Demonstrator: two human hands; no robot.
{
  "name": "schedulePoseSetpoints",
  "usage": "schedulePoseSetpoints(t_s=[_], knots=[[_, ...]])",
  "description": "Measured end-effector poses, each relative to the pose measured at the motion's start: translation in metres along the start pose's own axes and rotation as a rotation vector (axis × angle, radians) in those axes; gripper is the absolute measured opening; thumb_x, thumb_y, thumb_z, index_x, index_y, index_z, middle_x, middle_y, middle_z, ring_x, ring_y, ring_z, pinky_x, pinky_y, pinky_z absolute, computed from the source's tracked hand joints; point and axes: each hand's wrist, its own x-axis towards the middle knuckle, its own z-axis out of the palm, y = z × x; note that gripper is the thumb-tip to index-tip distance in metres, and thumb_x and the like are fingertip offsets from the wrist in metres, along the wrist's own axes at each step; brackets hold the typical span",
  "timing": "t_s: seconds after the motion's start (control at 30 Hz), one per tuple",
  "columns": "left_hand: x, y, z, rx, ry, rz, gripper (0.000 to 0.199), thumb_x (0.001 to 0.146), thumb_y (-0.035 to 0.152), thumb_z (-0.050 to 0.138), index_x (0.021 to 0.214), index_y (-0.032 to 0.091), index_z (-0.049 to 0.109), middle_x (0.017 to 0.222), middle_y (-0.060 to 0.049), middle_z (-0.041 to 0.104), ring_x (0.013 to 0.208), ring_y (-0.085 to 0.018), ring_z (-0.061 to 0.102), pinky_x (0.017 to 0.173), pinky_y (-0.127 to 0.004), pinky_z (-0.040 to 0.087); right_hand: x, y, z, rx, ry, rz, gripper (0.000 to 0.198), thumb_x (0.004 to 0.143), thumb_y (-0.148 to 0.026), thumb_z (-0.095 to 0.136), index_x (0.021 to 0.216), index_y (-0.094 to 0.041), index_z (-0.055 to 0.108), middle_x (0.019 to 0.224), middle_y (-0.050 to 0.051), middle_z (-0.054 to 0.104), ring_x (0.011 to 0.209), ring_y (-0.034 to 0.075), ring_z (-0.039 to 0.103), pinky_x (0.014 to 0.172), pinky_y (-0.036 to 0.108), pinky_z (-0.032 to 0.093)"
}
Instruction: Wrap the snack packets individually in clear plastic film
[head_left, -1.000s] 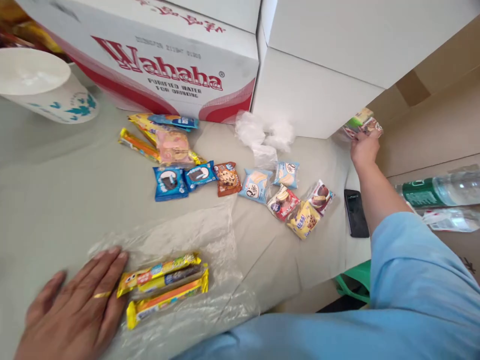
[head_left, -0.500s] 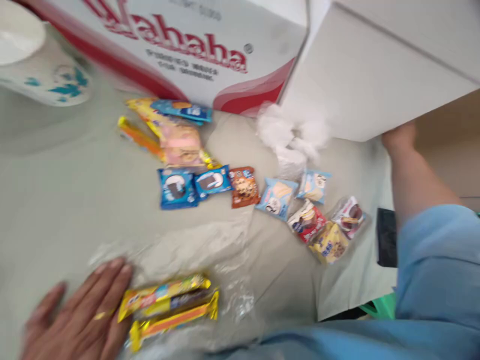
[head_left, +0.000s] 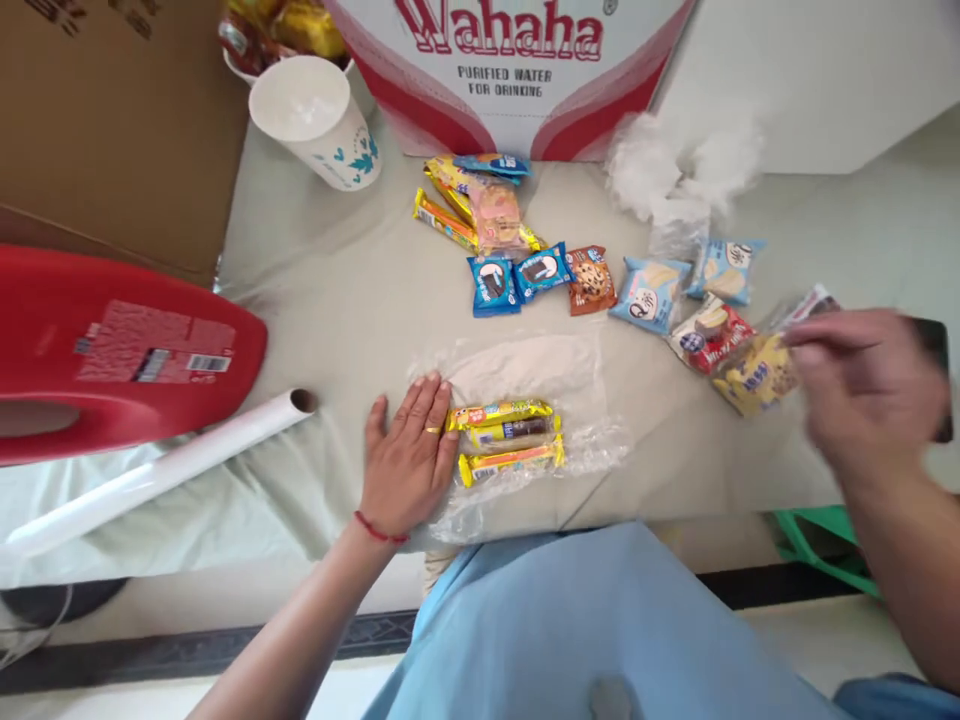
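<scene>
My left hand (head_left: 409, 455) lies flat on the clear plastic sheet (head_left: 577, 370), fingers stretched out, its edge against the ends of the yellow-wrapped snack bars. The top bar (head_left: 502, 412), middle bar (head_left: 514, 430) and bottom bar (head_left: 514, 462) lie side by side on the sheet. Blurred by motion, my right hand (head_left: 870, 385) is over the right end of the table with thumb and forefinger drawn together. Whatever they pinch, if anything, does not show. Just left of its fingertips are a yellow snack packet (head_left: 754, 378) and a red-and-white packet (head_left: 711, 333).
Behind lie blue packets (head_left: 495, 285), a brown cookie packet (head_left: 591, 280), light-blue packets (head_left: 651, 293) and crumpled white plastic (head_left: 649, 165). A Wahaha carton (head_left: 510, 110) and paper cup (head_left: 311, 120) stand at the back. A red jug (head_left: 150, 350) and white roll (head_left: 165, 470) lie left.
My right hand has come back from beside the white box at the far right to above the snack packets. The left hand stays flat by the bars. The view has swung left and widened.
</scene>
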Motion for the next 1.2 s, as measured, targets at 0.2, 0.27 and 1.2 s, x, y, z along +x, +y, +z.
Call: schedulePoseSetpoints(t_s=[0.2,0.27,1.2], knots=[[0.001,-0.008,0.001,-0.088,0.033,0.019,0.061,0.110,0.034,0.033,0.169,0.024,0.027,0.171,-0.013,0.040,0.159,-0.026,0.039,0.132,-0.051,0.018,-0.058,-0.088,0.069,0.068,-0.609,-0.336,0.076,0.093,-0.063,0.067,0.155,-0.023,0.049,0.135,0.018,0.066,0.141,0.041,0.047,0.116,0.063,0.039],[-0.002,-0.011,-0.002,-0.133,0.082,0.019,0.060,0.109,0.036,0.037,0.167,0.023,0.032,0.172,-0.013,0.038,0.161,-0.026,0.035,0.131,-0.050,0.022,-0.062,-0.099,0.084,-0.004,-0.688,-0.417,0.055,0.097,-0.052,0.069,0.143,-0.022,0.062,0.118,0.016,0.071,0.135,0.039,0.050,0.113,0.060,0.039],[-0.027,-0.037,-0.020,-0.706,-0.076,0.206,0.102,0.082,0.097,0.040,0.152,0.024,0.054,0.154,-0.015,0.060,0.160,-0.037,0.032,0.133,-0.062,0.001,-0.012,-0.096,0.114,0.183,-0.611,-0.394,0.018,0.103,-0.026,0.060,0.103,-0.018,0.076,0.091,0.005,0.065,0.075,0.014,0.061,0.070,0.026,0.047]])
